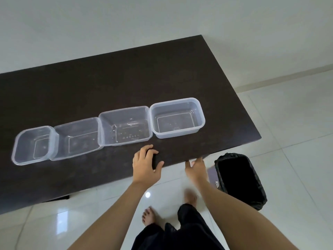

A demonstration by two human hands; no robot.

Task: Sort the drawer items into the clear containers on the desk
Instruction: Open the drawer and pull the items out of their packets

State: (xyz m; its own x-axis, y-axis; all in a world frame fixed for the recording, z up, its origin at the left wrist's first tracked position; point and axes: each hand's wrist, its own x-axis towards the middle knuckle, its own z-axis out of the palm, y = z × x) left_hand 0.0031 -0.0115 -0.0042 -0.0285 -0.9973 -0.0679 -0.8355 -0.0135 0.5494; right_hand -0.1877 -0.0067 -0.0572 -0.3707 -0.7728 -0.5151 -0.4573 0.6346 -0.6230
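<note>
Several empty clear containers stand in a row across the dark desk: a white-rimmed one at the right end, a square one beside it, a wider one and a small one at the left end. My left hand rests on the desk just in front of the square container, its fingers and thumb curled around a small black object that is hard to tell apart from the dark surface. My right hand is at the desk's front edge near the right corner, fingertips hidden under it. No drawer shows.
A black-lined waste bin stands on the glossy white tiled floor right of my right arm. My bare feet and dark trousers are below the desk edge. A pale wall runs behind the desk.
</note>
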